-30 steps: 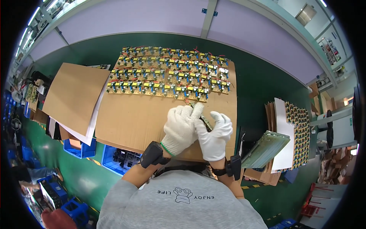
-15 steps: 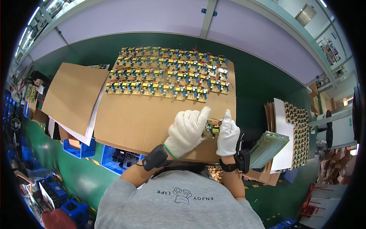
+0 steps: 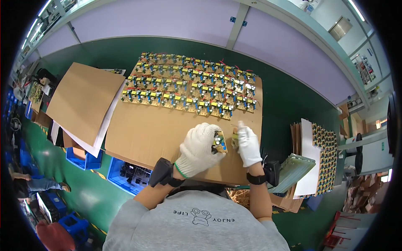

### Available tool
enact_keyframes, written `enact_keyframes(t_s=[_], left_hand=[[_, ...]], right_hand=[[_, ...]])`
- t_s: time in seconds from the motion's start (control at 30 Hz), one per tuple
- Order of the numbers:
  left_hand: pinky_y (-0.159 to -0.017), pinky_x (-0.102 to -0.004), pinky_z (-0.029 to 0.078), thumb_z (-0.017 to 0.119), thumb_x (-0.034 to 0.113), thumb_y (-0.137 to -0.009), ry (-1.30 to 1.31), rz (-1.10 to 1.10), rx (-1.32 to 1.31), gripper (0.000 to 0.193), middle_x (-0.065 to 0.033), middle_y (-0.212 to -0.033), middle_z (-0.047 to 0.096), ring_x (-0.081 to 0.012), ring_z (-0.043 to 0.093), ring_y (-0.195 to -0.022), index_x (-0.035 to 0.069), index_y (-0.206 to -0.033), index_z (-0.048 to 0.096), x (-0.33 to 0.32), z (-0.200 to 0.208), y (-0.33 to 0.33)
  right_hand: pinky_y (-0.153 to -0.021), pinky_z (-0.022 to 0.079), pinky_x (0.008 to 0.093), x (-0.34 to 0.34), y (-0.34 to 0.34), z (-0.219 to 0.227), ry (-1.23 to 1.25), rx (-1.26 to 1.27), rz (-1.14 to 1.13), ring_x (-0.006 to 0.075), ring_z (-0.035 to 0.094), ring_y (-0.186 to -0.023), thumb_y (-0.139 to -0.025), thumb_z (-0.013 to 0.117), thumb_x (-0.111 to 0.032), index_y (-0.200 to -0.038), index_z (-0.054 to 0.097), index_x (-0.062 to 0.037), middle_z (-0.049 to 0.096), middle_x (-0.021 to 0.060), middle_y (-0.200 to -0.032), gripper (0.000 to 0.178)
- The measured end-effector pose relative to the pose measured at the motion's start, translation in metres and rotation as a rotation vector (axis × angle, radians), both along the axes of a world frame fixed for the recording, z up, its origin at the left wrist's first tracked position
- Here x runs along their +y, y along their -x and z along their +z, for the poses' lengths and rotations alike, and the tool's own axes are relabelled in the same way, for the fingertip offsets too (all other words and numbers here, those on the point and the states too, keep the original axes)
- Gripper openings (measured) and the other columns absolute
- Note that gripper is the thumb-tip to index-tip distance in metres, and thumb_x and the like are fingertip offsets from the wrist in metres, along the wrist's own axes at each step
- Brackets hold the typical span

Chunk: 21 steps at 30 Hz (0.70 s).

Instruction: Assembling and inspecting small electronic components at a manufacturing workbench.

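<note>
My left hand (image 3: 198,146), in a thick white knitted glove, is closed around a small circuit board (image 3: 220,142) whose components face right. Just to the right, my right hand (image 3: 249,146), in a thinner white glove, grips another small circuit board (image 3: 235,139), which is blurred and partly hidden by the fingers. A gap separates the two boards, and both hands are over the near right part of a cardboard sheet (image 3: 155,129). Beyond them, several rows of circuit boards (image 3: 176,85) with yellow, blue and green parts lie on the cardboard's far half.
Left of the cardboard lies another brown sheet (image 3: 83,98) over white paper. Blue bins (image 3: 119,173) stand below the near left edge. At right are a stack of greenish panels (image 3: 293,169) and a white sheet (image 3: 307,146) beside more boards (image 3: 325,157). A purple partition (image 3: 167,25) runs behind.
My hands were close together over boards between them. Now they have drawn apart, the left turning its board component side right and the right holding the other piece.
</note>
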<state>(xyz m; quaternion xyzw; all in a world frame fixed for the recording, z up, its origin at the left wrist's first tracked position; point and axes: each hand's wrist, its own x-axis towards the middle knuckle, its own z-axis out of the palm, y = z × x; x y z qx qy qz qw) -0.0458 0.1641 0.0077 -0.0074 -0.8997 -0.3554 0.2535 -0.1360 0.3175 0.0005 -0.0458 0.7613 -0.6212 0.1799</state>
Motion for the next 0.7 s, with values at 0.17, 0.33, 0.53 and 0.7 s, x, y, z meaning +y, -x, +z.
enact_keyframes(t_s=[0.17,0.33,0.53,0.7], left_hand=[[-0.078,-0.0396,0.044,0.075,0.018,-0.064,0.034,0.009,-0.075,0.047,-0.0072,-0.09,0.056,-0.0288,0.057,-0.087,0.012,-0.106,0.054,-0.007,-0.016,-0.008],[-0.08,-0.0395,0.043,0.077,0.02,-0.063,0.063,0.001,-0.069,0.053,-0.0072,-0.091,0.056,-0.0279,0.056,-0.09,0.013,-0.11,0.053,-0.005,-0.014,-0.01],[-0.082,-0.0396,0.043,0.078,0.021,-0.062,0.103,0.002,-0.1,0.056,-0.0077,-0.095,0.056,-0.0282,0.056,-0.092,0.013,-0.111,0.052,-0.005,-0.012,-0.012],[-0.081,-0.0398,0.043,0.078,0.02,-0.061,0.11,-0.014,-0.134,0.056,-0.0075,-0.093,0.057,-0.0281,0.056,-0.091,0.013,-0.111,0.053,-0.004,-0.01,-0.011]], right_hand=[[-0.085,0.048,0.0433,0.005,0.004,0.011,-1.03,0.719,0.003,0.0354,0.057,-0.097,-0.08,0.07,-0.048,-0.126,0.053,-0.0018,0.056,0.0212,-0.112,0.067],[-0.09,0.047,0.0404,0.026,0.021,0.023,-0.821,0.659,0.519,0.0358,0.054,-0.106,-0.06,0.087,-0.036,-0.128,0.053,-0.007,0.054,0.0202,-0.117,0.082],[-0.09,0.046,0.0413,0.03,0.024,0.016,-0.602,0.668,0.58,0.0356,0.055,-0.103,-0.067,0.083,-0.036,-0.118,0.058,-0.0072,0.058,0.0178,-0.108,0.063],[-0.087,0.047,0.0427,0.019,0.019,0.039,-0.708,0.713,0.725,0.0352,0.058,-0.101,-0.064,0.084,-0.039,-0.11,0.061,-0.0056,0.062,0.0159,-0.102,0.061]])
